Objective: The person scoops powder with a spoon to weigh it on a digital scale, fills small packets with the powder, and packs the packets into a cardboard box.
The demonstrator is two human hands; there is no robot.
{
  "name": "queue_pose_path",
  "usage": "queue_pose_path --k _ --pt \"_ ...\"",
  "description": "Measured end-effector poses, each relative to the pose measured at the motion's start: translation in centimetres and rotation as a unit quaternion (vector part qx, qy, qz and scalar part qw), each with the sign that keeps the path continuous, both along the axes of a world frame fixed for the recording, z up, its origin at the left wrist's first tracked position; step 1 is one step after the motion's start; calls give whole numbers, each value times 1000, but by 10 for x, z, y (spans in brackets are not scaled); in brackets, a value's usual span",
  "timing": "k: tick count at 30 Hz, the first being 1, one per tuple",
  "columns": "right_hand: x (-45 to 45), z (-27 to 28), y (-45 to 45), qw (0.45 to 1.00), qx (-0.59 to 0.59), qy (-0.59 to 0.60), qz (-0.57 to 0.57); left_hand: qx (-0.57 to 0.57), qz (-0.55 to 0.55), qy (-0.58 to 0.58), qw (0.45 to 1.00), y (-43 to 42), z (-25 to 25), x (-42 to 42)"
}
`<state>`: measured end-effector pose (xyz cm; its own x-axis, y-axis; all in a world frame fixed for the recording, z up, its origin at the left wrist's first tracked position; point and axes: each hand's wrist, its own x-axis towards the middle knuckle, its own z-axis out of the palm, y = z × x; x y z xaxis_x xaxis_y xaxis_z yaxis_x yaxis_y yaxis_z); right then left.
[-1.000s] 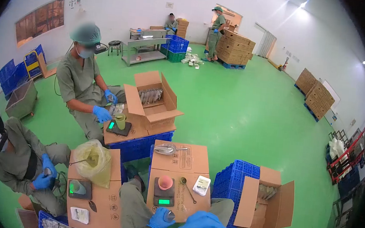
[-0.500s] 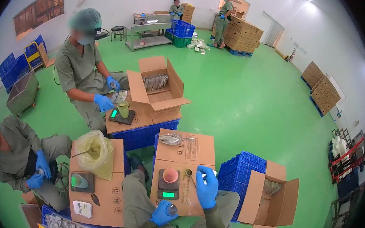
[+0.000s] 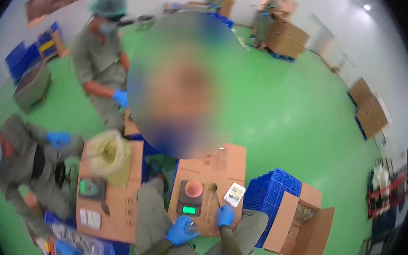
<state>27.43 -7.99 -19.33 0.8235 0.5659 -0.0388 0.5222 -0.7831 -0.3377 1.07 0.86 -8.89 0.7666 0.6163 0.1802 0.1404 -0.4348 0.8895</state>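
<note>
My left hand is closed around a small clear, shiny container, whose exact shape is blurred. To its right, my right hand rests low over the cardboard surface, fingers together at the handle end of a long spoon. A pink cup stands on a dark scale with a green lit display. Beyond my right hand lies a stack of white printed packets or labels.
An open carton leans by a blue crate at right. At left, a co-worker sits by a yellowish bag and another scale. Another co-worker sits farther back. A blurred circle covers the upper middle.
My right hand has come down from above the white stack to the spoon handle. My left hand has shifted slightly up and left. The left co-worker's one hand has reached down towards the tray of packets.
</note>
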Motion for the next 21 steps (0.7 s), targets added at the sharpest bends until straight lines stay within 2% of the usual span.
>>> queue_pose_path --k 1,3,4,5,7,10,13,14,16,17,19,21 --pt "2 -14 -4 1000 0 -19 12 -6 9 0 1000 -3 -3 -2" --pt "9 -8 -10 999 14 -23 42 15 34 -23 999 -2 3 -3" --pt "11 -1 -11 998 25 -4 54 14 55 -43 997 -2 12 -3" --pt "8 13 -10 997 45 21 62 -6 42 0 999 0 13 -6" --pt "15 26 -13 992 69 77 68 -15 52 7 998 -1 20 -13" --pt "9 68 -8 979 178 92 20 -37 49 3 998 -3 24 -15" --pt "-1 131 14 978 201 3 51 -14 36 1 999 -9 7 -14" --pt "-4 150 22 973 217 -1 72 -23 44 -33 998 -6 22 -20" --pt "-7 184 38 971 222 10 83 -24 71 -57 996 -8 6 -17" --pt "-8 197 47 971 221 15 87 -19 80 -74 994 -9 0 -16" --pt "6 190 54 965 225 -72 111 -7 55 -77 996 -7 -9 -12" --pt "-15 220 75 970 209 -70 100 -21 27 -64 997 -4 -13 -11"
